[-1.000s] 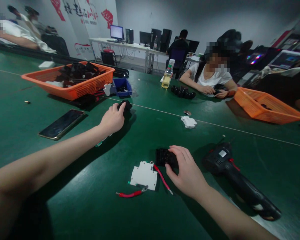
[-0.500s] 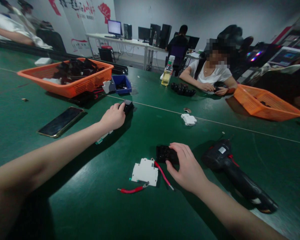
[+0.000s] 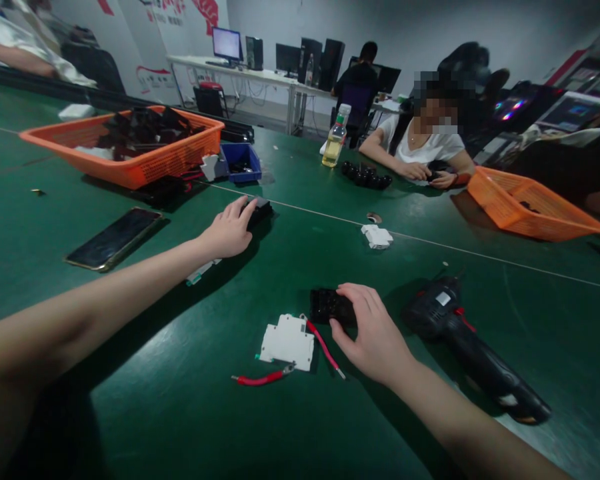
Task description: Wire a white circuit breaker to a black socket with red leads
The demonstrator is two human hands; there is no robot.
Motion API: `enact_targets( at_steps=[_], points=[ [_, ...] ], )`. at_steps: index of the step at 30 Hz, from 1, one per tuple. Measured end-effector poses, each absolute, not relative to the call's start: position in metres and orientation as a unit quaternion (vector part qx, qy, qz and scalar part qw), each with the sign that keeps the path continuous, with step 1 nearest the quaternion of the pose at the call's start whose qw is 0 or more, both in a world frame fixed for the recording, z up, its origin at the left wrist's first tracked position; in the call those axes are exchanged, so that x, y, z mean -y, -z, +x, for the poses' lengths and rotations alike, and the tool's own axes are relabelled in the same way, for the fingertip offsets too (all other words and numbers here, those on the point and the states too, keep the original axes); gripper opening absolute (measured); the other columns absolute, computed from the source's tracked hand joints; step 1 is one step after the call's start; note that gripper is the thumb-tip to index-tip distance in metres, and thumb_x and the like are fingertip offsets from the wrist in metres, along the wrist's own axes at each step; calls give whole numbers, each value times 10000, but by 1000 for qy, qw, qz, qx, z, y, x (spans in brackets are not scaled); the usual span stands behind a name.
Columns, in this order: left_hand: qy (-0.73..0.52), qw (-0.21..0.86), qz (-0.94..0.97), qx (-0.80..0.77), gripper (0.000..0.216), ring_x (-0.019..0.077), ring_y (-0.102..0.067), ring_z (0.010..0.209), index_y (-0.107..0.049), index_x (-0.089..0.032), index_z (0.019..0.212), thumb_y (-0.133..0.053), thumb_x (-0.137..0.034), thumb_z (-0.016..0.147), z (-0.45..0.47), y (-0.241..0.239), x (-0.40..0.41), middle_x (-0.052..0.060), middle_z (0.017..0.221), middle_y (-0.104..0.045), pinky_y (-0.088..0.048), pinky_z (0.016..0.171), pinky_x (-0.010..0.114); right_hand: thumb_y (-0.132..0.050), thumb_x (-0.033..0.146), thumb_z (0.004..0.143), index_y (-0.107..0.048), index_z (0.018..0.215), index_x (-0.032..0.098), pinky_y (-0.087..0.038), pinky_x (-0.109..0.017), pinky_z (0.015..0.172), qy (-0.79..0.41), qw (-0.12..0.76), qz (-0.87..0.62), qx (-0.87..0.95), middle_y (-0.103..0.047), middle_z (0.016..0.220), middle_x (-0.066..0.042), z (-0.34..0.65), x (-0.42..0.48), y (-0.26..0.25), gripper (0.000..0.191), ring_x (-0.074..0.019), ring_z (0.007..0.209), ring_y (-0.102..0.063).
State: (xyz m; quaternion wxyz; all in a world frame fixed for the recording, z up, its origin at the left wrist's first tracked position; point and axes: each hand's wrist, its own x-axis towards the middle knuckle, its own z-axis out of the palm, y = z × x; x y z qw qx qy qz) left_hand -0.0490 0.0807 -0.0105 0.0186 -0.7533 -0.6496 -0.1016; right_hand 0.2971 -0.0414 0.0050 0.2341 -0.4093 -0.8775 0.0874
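Observation:
My left hand (image 3: 230, 230) reaches out to a black plastic block (image 3: 259, 210) on the green table (image 3: 180, 400). Its fingers are apart and lie over the block's near side; the thumb is hidden. My right hand (image 3: 373, 333) is closed around another black plastic block (image 3: 325, 305), which rests on the table with its left end showing. Left of that hand lies a white circuit breaker (image 3: 287, 343) with two short red wires (image 3: 260, 380). Partly behind my left wrist is another white piece (image 3: 204, 271) with a green tip.
A black power screwdriver (image 3: 473, 347) lies to the right. Ahead sits a small white breaker (image 3: 377, 237). On the left are a phone (image 3: 115, 238), an orange basket (image 3: 130, 170) of black parts and a blue bin (image 3: 243, 167). Across the table a person sits beside another orange basket (image 3: 540, 213).
The fingers of my left hand have spread a little, and the block by them has shifted slightly to the right. My right hand keeps its place. The whole view has moved a little.

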Motion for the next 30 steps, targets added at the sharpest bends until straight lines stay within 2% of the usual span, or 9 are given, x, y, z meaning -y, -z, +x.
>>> enact_targets(
  at_steps=[7, 14, 20, 30],
  points=[
    [92, -4, -782, 616, 830, 355, -86, 1509, -140, -171, 1572, -435, -172, 796, -51, 13, -85, 148, 1633, -121, -283, 1154, 586, -557, 235, 885, -475, 1246, 182, -480, -563, 994, -91, 234, -412, 876, -570, 1230, -160, 298, 42, -6, 373, -328, 1193, -518],
    [121, 5, -794, 596, 835, 384, -134, 1486, -185, -108, 1554, -458, -152, 766, -55, 19, -90, 201, 1583, -189, -245, 1176, 589, -562, 232, 886, -464, 1245, 174, -474, -551, 1008, -88, 234, -409, 878, -564, 1229, -160, 297, 41, -6, 377, -322, 1195, -512],
    [98, 8, -794, 600, 832, 351, -88, 1507, -152, -125, 1561, -439, -151, 781, -56, 19, -91, 152, 1622, -151, -238, 1197, 545, -565, 236, 889, -459, 1238, 168, -469, -542, 1013, -90, 229, -409, 879, -561, 1225, -159, 297, 41, -5, 371, -315, 1194, -506],
    [116, 14, -775, 621, 792, 354, -230, 1434, -230, -158, 1546, -423, -141, 778, -51, 14, -84, 166, 1556, -275, -348, 1107, 583, -562, 225, 885, -466, 1248, 175, -480, -539, 997, -94, 232, -410, 877, -566, 1224, -156, 297, 42, -7, 380, -320, 1184, -516]
  ],
)
